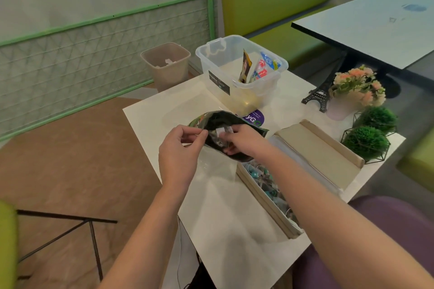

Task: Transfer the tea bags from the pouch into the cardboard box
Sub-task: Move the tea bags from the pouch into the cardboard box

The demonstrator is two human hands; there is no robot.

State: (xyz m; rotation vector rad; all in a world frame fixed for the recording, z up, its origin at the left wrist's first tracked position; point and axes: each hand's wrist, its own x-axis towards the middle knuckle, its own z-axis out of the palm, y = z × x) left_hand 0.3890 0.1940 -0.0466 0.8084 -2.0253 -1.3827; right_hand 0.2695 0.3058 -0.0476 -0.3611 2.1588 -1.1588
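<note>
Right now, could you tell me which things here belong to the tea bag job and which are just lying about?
Job: pouch, tea bags, cardboard box, left hand, right hand.

Lying about: plastic tub, flowerpot, tower model, green balls, bin.

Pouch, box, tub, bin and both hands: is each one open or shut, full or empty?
pouch: open, held up
left hand: pinches the pouch rim
right hand: inside the pouch, gripping tea bags
cardboard box: lid open, tea bags inside
plastic tub: lidless, holds packets
waste bin: holds paper scraps
</note>
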